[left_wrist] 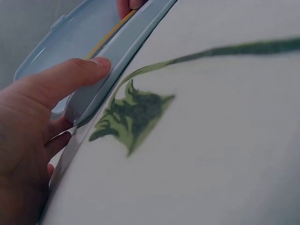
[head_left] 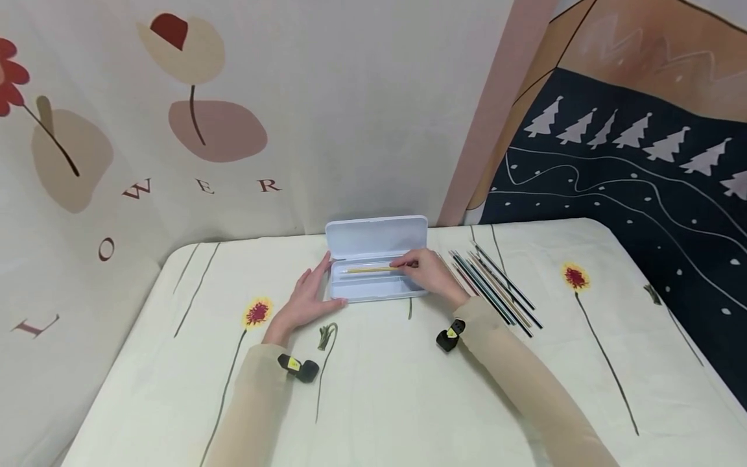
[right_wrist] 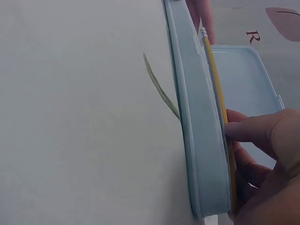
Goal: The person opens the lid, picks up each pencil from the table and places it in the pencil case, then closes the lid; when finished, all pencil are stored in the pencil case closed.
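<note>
A light blue pencil case (head_left: pixel 375 290) lies on the table with its lid (head_left: pixel 376 238) raised at the back. My left hand (head_left: pixel 306 297) holds the case's left end, thumb at the front corner and fingers along the side. In the left wrist view the thumb (left_wrist: pixel 77 75) lies on the front rim. My right hand (head_left: pixel 430 272) pinches a yellow pencil (head_left: pixel 369 269) between thumb and fingers. The pencil lies lengthwise over the case's rear compartment, its pale end toward the left. In the right wrist view, the hand hides the pencil's other end.
Several dark and coloured pencils (head_left: pixel 490 288) lie in a loose bundle to the right of the case, beside my right forearm. A flower-printed cloth (head_left: pixel 397 389) covers the table. Behind it hangs a pale printed curtain (head_left: pixel 362 117), with a dark tree-patterned cloth (head_left: pixel 583 168) at the right.
</note>
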The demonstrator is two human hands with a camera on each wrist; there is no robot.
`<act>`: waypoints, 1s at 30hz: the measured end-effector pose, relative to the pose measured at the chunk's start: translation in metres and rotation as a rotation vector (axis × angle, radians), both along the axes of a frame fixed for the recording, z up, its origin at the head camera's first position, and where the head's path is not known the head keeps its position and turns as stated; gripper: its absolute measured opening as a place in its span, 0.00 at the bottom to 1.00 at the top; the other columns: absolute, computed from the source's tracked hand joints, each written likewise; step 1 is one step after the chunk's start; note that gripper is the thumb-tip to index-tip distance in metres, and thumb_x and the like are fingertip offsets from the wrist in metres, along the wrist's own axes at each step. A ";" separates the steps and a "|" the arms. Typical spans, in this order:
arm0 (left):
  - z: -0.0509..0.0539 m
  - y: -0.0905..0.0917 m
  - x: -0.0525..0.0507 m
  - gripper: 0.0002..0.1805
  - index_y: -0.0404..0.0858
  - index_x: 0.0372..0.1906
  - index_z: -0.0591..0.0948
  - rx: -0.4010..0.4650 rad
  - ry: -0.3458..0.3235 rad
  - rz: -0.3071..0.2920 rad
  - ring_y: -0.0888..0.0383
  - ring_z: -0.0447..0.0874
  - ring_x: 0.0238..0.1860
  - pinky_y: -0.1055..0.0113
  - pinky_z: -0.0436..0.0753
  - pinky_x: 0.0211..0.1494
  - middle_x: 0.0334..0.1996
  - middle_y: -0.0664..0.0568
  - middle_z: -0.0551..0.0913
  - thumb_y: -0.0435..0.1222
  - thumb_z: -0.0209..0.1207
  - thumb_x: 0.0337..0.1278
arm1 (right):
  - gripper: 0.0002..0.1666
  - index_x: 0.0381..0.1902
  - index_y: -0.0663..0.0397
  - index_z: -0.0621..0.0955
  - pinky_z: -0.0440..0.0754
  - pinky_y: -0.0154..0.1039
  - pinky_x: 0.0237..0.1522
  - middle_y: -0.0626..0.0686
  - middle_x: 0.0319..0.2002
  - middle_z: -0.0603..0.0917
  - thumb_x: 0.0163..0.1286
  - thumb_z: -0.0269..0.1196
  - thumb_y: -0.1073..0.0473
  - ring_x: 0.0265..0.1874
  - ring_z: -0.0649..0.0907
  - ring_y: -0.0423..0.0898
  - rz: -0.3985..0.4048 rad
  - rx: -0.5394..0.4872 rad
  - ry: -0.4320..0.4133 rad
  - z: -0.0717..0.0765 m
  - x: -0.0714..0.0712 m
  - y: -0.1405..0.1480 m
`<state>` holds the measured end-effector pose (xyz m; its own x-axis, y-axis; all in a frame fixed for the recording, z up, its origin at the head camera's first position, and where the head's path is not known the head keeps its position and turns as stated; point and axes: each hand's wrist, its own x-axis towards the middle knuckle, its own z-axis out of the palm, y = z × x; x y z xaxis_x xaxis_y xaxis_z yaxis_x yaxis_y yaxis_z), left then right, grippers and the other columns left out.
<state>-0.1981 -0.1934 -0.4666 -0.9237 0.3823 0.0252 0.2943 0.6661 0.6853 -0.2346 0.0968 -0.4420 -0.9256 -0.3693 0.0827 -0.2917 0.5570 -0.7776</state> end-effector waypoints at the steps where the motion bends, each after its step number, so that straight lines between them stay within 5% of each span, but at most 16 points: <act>1: 0.000 0.000 0.000 0.58 0.35 0.77 0.42 -0.002 -0.002 -0.001 0.48 0.46 0.74 0.54 0.37 0.75 0.75 0.42 0.52 0.47 0.67 0.51 | 0.12 0.41 0.56 0.88 0.77 0.36 0.38 0.53 0.41 0.87 0.65 0.61 0.70 0.37 0.81 0.45 0.001 0.009 -0.003 0.001 0.000 -0.001; 9: -0.002 0.000 -0.002 0.57 0.34 0.77 0.42 -0.004 0.009 -0.005 0.48 0.46 0.74 0.54 0.37 0.75 0.75 0.42 0.51 0.47 0.67 0.52 | 0.10 0.39 0.63 0.88 0.78 0.35 0.36 0.57 0.39 0.87 0.64 0.61 0.73 0.36 0.81 0.47 0.043 -0.049 0.027 -0.003 0.000 -0.007; 20: 0.002 0.001 -0.003 0.60 0.40 0.77 0.36 -0.010 0.026 -0.005 0.48 0.49 0.74 0.52 0.36 0.75 0.74 0.41 0.53 0.45 0.67 0.52 | 0.10 0.38 0.59 0.88 0.78 0.36 0.38 0.54 0.39 0.87 0.64 0.62 0.70 0.37 0.82 0.46 0.034 0.021 0.044 -0.006 -0.003 -0.011; 30: 0.000 0.001 -0.002 0.54 0.32 0.76 0.43 -0.036 0.022 -0.035 0.46 0.47 0.74 0.51 0.35 0.74 0.75 0.42 0.46 0.46 0.64 0.56 | 0.10 0.38 0.58 0.88 0.78 0.37 0.39 0.52 0.39 0.87 0.66 0.61 0.69 0.37 0.81 0.45 0.043 0.034 0.012 -0.009 -0.002 -0.010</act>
